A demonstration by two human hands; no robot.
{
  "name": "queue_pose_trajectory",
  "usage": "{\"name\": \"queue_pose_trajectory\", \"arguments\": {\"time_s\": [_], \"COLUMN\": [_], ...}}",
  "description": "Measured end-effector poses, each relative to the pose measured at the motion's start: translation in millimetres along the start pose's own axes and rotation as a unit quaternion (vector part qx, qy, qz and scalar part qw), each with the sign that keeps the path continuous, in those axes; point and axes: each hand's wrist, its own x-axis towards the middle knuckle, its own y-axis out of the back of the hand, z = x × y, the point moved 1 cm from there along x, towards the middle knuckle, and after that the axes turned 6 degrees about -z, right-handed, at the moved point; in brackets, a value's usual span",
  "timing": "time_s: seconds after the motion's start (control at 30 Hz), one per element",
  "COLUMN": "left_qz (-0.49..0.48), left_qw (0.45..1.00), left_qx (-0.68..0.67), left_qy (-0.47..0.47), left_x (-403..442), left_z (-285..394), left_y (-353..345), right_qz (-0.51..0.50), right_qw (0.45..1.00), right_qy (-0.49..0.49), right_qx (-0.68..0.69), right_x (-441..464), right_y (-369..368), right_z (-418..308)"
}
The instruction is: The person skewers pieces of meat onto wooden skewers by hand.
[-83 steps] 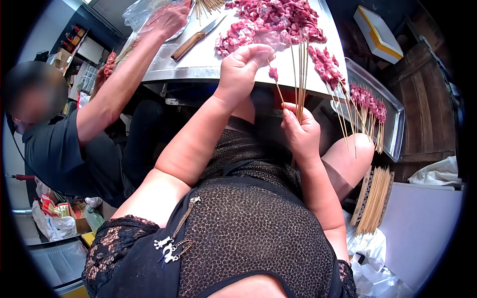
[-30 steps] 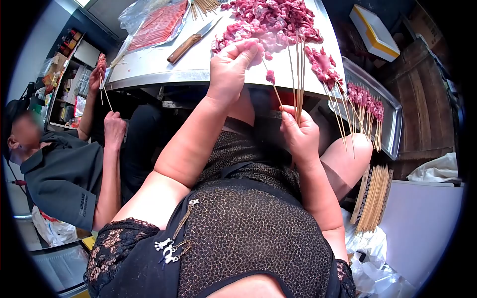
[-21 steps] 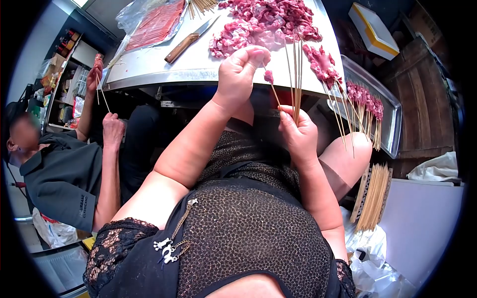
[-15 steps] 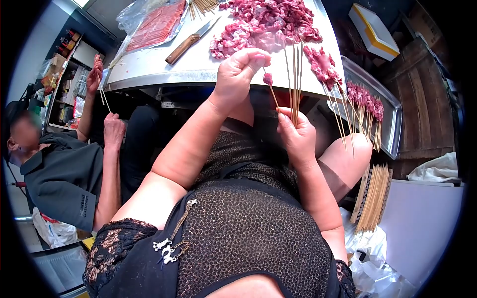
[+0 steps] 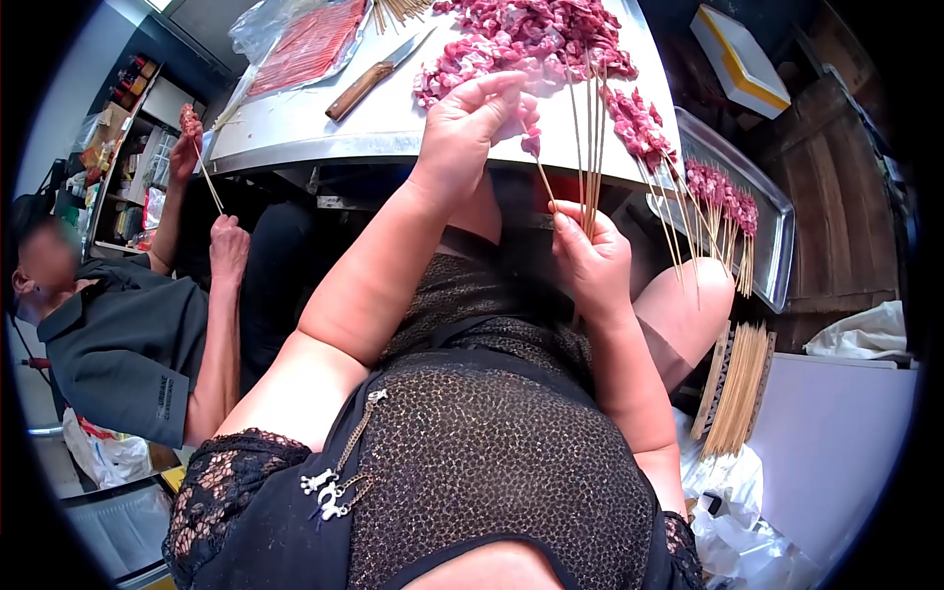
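Note:
My right hand (image 5: 598,264) is closed around several bamboo skewers (image 5: 592,147) that point up toward the table. One skewer (image 5: 546,182) leans apart from the bunch, pinched at the thumb, with a piece of raw meat (image 5: 531,144) near its upper end. At that skewer's tip is my left hand (image 5: 462,133), its fingers curled together in front of the meat pile. What the left fingers hold is blurred and partly hidden. Beyond them, a pile of cut raw meat (image 5: 551,39) lies on the white table (image 5: 285,138).
A knife (image 5: 364,88) and a bag of red meat sticks (image 5: 313,44) lie on the table. Loaded skewers (image 5: 639,128) overhang its right edge; more rest on a metal tray (image 5: 784,246). Bare skewers (image 5: 739,388) stand lower right. A co-worker (image 5: 128,334) at left holds a skewer.
My left hand has risen slightly and its fingers have loosened from a tighter fist. My right hand and its skewers have shifted slightly right. The co-worker's skewer has tilted.

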Motion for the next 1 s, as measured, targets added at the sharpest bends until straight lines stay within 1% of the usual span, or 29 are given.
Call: {"name": "queue_pose_trajectory", "arguments": {"time_s": [0.13,0.27,0.33,0.37,0.43,0.47,0.63,0.7,0.77,0.87,0.9,0.93,1.0], "left_qz": [0.010,0.000,-0.008,-0.009,-0.010,-0.021,-0.010,-0.025,-0.013,-0.009,-0.016,0.011,0.027], "left_qw": [0.999,0.999,0.996,0.996,0.989,0.988,0.985,0.977,0.973,0.968,0.966,0.965,0.958], "left_qx": [-0.029,-0.011,-0.029,-0.030,-0.077,-0.086,-0.129,-0.185,-0.202,-0.229,-0.239,-0.217,-0.247], "left_qy": [0.021,0.034,0.089,0.089,0.125,0.127,0.114,0.108,0.110,0.104,0.099,0.145,0.142], "left_x": [0,-1,-2,-3,-5,-7,-12,-11,-8,-7,-6,-13,-16], "left_z": [3,6,3,2,-4,-7,-20,-23,-23,-32,-35,-34,-40], "left_y": [2,2,3,3,3,2,-8,-8,-11,-12,-12,-20,-21], "right_qz": [0.006,0.010,0.015,0.015,0.024,0.025,0.037,0.034,0.029,0.026,0.025,0.024,0.030], "right_qw": [0.999,0.997,0.996,0.996,0.994,0.994,0.998,0.998,0.999,0.999,0.997,0.992,0.992], "right_qy": [0.014,0.024,0.042,0.042,0.035,0.035,0.000,-0.008,-0.019,-0.041,-0.056,-0.071,-0.070], "right_qx": [-0.048,-0.069,-0.082,-0.082,-0.097,-0.097,-0.055,-0.044,-0.032,0.005,0.052,0.099,0.098], "right_x": [-4,-6,-7,-7,-8,-8,-7,-6,-4,0,3,5,8], "right_y": [3,6,7,7,9,9,8,8,8,4,2,0,-1], "right_z": [-2,-1,-1,0,3,5,10,11,13,12,11,11,14]}}
